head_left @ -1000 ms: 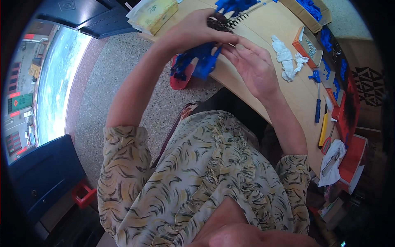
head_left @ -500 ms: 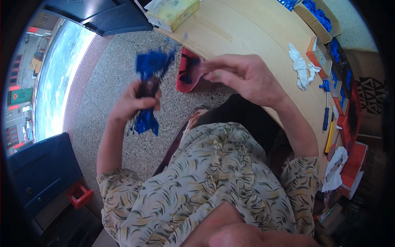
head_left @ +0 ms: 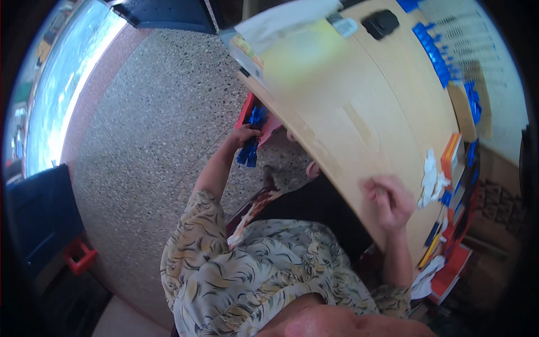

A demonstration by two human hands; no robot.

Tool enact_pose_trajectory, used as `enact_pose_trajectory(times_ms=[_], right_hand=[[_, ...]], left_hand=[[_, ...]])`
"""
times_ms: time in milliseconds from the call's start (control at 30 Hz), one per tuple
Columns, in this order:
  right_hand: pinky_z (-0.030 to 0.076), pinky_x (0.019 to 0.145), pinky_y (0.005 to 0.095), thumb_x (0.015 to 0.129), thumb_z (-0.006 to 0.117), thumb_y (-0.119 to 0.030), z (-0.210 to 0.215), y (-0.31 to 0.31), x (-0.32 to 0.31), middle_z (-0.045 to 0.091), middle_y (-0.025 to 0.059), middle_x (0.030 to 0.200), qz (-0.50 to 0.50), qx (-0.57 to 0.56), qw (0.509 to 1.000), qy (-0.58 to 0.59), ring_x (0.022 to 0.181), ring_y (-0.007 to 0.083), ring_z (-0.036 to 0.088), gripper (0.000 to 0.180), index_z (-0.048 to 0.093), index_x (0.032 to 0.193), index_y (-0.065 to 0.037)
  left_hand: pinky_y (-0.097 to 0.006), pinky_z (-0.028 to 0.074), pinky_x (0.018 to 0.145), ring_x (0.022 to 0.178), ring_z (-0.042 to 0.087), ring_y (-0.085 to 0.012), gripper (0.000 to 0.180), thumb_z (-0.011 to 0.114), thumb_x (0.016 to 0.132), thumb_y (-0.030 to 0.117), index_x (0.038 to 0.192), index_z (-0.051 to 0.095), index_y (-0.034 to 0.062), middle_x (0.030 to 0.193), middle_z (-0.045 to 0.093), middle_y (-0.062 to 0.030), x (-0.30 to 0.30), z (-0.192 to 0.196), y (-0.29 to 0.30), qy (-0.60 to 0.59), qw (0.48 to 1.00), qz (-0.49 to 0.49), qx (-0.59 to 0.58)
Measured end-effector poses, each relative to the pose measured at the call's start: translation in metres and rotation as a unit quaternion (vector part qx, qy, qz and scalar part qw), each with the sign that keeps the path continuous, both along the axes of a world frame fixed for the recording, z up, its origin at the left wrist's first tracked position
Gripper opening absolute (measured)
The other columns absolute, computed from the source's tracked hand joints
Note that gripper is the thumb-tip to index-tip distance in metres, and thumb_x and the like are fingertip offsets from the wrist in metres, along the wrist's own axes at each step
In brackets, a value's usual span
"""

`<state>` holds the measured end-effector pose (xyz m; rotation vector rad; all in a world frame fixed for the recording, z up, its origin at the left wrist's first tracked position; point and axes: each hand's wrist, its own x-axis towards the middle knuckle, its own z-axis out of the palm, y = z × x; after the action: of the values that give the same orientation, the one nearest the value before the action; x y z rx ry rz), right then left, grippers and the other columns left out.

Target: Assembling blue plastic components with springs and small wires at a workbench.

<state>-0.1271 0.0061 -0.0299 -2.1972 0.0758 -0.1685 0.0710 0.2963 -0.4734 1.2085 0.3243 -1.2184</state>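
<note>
My left hand [head_left: 242,136] reaches down beside the wooden table [head_left: 348,106] and grips a bunch of blue plastic pieces [head_left: 249,150] just over a red bin [head_left: 254,118] on the floor, which holds more blue pieces. My right hand [head_left: 389,197] rests on the table's near edge with fingers loosely curled and nothing seen in it. A crumpled white cloth [head_left: 431,177] lies just right of that hand.
A black device [head_left: 380,23] and a white sheet sit at the table's far end. Rows of blue parts [head_left: 435,53] and orange boxes [head_left: 451,157] line the right side. Speckled floor stretches left; a dark blue crate [head_left: 39,219] with red latch stands at lower left.
My left hand carried the blue pieces from the table down toward the red bin on the floor. My right hand moved right to the table's near edge. The view swung.
</note>
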Motion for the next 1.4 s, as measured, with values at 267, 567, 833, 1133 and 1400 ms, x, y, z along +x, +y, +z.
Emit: enact_pose_trajectory(times_ms=[267, 567, 833, 1133, 1400], right_hand=[[0.055, 0.061, 0.0295, 0.086, 0.056, 0.001, 0.0, 0.01, 0.01, 0.072, 0.0172, 0.08, 0.031, -0.002, 0.999, -0.009, 0.067, 0.0237, 0.069, 0.018, 0.068, 0.097, 0.008], [0.055, 0.059, 0.0321, 0.096, 0.059, -0.009, -0.003, 0.004, 0.008, 0.066, 0.014, 0.074, 0.037, 0.006, 0.999, -0.002, 0.059, 0.0192, 0.063, 0.014, 0.064, 0.098, 0.004], [0.055, 0.061, 0.0319, 0.096, 0.064, -0.019, -0.002, 0.002, 0.0, 0.067, 0.0135, 0.075, 0.005, 0.006, 1.0, 0.019, 0.061, 0.0192, 0.063, 0.021, 0.066, 0.096, 0.002], [0.054, 0.061, 0.0316, 0.09, 0.061, -0.009, 0.01, 0.005, 0.011, 0.069, 0.0151, 0.076, 0.017, -0.022, 1.0, -0.014, 0.065, 0.0209, 0.066, 0.015, 0.067, 0.095, 0.004], [0.056, 0.077, 0.0323, 0.086, 0.062, 0.0, 0.004, -0.006, 0.005, 0.073, 0.0131, 0.097, 0.031, 0.085, 0.996, 0.027, 0.086, 0.0251, 0.071, 0.02, 0.07, 0.104, 0.004]], left_hand=[[-0.044, 0.058, 0.079, 0.094, 0.069, -0.027, 0.056, 0.078, 0.084, 0.019, 0.133, 0.055, 0.0038, 0.11, 0.067, -0.0131, 0.078, -0.106, -0.045, -0.082, 0.986, -0.068, 0.128], [-0.049, 0.056, 0.086, 0.106, 0.065, -0.0302, 0.06, 0.077, 0.084, 0.022, 0.137, 0.053, 0.0068, 0.122, 0.063, -0.0146, 0.081, -0.113, -0.072, -0.209, 0.938, -0.061, 0.269], [-0.052, 0.054, 0.093, 0.117, 0.062, -0.0331, 0.063, 0.077, 0.084, 0.024, 0.14, 0.051, 0.0095, 0.132, 0.06, -0.0159, 0.068, -0.115, -0.039, -0.333, 0.848, -0.088, 0.402], [-0.072, 0.024, 0.111, 0.151, 0.02, -0.0395, 0.07, 0.072, 0.085, 0.036, 0.148, 0.046, 0.0188, 0.163, 0.025, -0.0129, 0.063, -0.07, -0.016, -0.5, 0.685, -0.17, 0.502], [-0.069, 0.014, 0.116, 0.151, 0.02, -0.0421, 0.078, 0.062, 0.092, 0.045, 0.157, 0.032, 0.0154, 0.165, 0.023, -0.0158, -0.004, -0.022, 0.054, -0.562, 0.679, -0.192, 0.432]])
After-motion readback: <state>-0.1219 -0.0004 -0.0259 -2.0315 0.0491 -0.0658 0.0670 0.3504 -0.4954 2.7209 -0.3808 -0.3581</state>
